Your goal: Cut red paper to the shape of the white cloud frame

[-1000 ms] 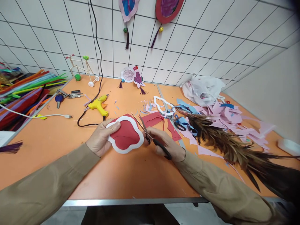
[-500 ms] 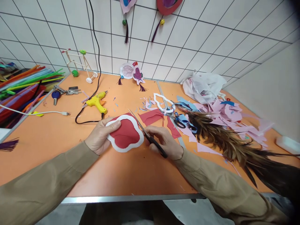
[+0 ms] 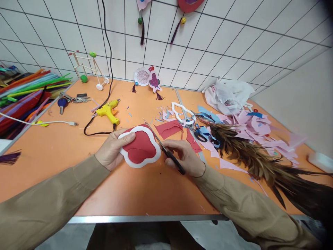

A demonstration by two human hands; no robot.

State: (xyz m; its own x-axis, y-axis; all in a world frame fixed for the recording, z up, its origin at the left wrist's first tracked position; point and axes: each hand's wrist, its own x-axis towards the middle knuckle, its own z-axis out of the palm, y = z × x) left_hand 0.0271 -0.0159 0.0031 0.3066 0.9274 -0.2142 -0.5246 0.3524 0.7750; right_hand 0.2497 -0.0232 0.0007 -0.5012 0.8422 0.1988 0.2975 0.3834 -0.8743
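Red paper (image 3: pixel 142 146) with a wavy white frame (image 3: pixel 158 152) on its face is pinched in my left hand (image 3: pixel 113 149), thumb on top. A thin curved line crosses the red. My right hand (image 3: pixel 183 156) grips scissors (image 3: pixel 172 160) with black handles; their blades lie along the upper right edge of the paper, pointing up and left. Part of the red sheet sticks out past the frame at the top. Just beyond the scissors lie red paper offcuts (image 3: pixel 169 129) and a second white wavy frame (image 3: pixel 176 110).
On the orange table (image 3: pixel 125 198), a yellow glue gun (image 3: pixel 108 111) with a black cord lies left, near keys (image 3: pixel 62 102) and a white cable (image 3: pixel 52 122). Brown feathers (image 3: pixel 239 146), pink scraps (image 3: pixel 249 126), dark-handled scissors (image 3: pixel 201 134) and a plastic bag (image 3: pixel 226 97) occupy the right.
The view has shifted slightly. Both hands keep their holds, and the scissors stay at the paper's upper right edge with almost no visible movement.
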